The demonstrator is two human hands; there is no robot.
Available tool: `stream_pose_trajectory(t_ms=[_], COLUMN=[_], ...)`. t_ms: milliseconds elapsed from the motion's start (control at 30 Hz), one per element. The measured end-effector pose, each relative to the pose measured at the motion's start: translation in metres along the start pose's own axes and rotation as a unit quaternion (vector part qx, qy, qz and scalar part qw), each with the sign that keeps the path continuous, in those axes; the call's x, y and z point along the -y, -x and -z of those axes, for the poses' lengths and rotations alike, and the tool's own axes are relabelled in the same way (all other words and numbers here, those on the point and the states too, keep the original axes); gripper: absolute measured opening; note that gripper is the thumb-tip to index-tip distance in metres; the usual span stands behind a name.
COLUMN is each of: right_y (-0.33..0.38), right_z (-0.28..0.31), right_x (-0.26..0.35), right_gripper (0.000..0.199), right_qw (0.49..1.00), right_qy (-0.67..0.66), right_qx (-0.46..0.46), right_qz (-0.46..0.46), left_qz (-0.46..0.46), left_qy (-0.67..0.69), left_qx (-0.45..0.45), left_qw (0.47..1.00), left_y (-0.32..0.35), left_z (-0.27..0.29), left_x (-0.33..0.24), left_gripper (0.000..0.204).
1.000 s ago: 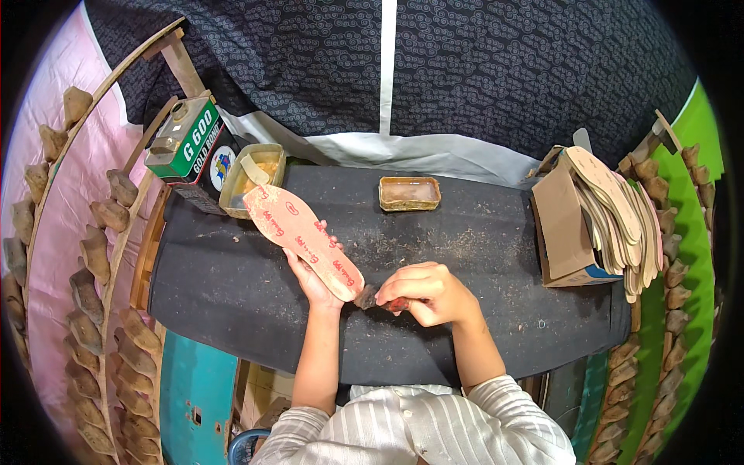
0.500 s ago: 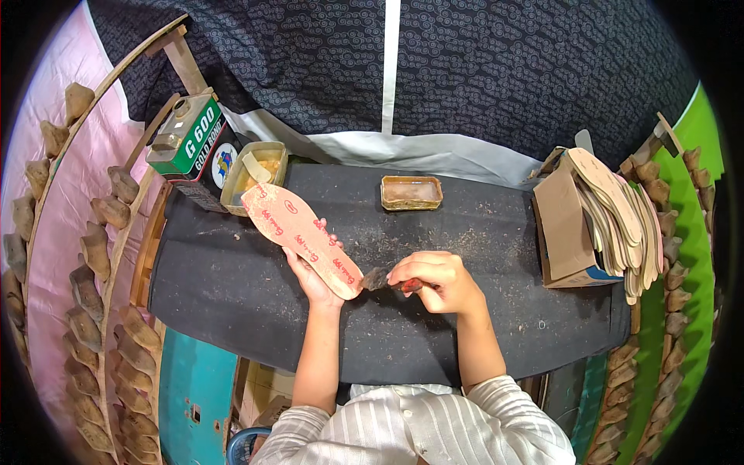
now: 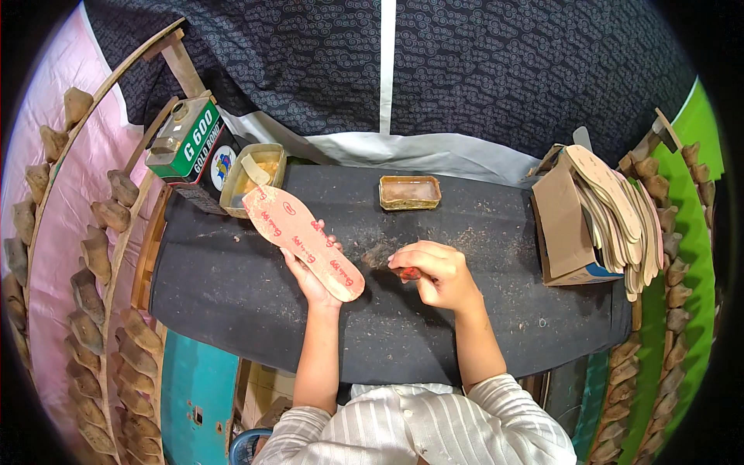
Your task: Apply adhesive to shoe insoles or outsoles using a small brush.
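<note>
A pinkish-tan insole (image 3: 304,242) with red print rests tilted in my left hand (image 3: 314,283), which grips it by its edges around the middle. To the right of its near end, my right hand (image 3: 438,275) is closed around the red handle of a brush (image 3: 378,256). The brush's dark, worn bristles point left toward the insole, with a small gap between them. Most of the handle is hidden by my fingers.
Beyond the insole stand a tub of yellowish glue (image 3: 253,178) and a green-and-black metal can (image 3: 191,153). A shallow rectangular dish (image 3: 410,193) sits at the table's back. At right, a cardboard box (image 3: 559,225) holds stacked insoles (image 3: 612,205). Shoe lasts (image 3: 89,294) line racks on both sides.
The brush has moved slightly up and away from the insole's near end, its bristles now apart from the edge. The left hand and insole have barely shifted.
</note>
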State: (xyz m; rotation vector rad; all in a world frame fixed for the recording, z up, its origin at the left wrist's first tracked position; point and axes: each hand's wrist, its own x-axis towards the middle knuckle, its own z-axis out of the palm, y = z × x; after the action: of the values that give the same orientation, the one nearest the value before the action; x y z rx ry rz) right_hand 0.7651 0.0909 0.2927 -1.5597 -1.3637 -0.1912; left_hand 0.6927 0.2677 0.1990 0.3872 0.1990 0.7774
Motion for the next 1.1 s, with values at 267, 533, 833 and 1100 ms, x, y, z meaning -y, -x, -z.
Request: stream_pose_trajectory(t_ms=[267,533,833,1100], right_y=[0.002,0.001,0.002,0.0], right_z=[-0.004,-0.002,-0.002,-0.004], right_x=[0.003,0.006,0.005,0.005], right_gripper=[0.035,0.036,0.037,0.037], right_qw=[0.998,0.992,0.99,0.994], right_qy=[-0.058,-0.09,-0.096,-0.081], right_qx=[0.01,0.074,0.096,0.069], right_qz=[-0.018,-0.056,-0.044,-0.037], left_qz=[0.018,0.019,0.017,0.006], left_qy=[0.016,0.018,0.017,0.009], left_qx=[-0.014,-0.002,0.002,-0.019], left_qw=[1.0,1.0,1.0,1.0], left_y=[-0.003,-0.004,-0.004,-0.003], left_z=[0.005,0.009,0.007,0.004], left_x=[0.002,0.001,0.0,0.0], left_gripper=[0.069,0.071,0.072,0.073])
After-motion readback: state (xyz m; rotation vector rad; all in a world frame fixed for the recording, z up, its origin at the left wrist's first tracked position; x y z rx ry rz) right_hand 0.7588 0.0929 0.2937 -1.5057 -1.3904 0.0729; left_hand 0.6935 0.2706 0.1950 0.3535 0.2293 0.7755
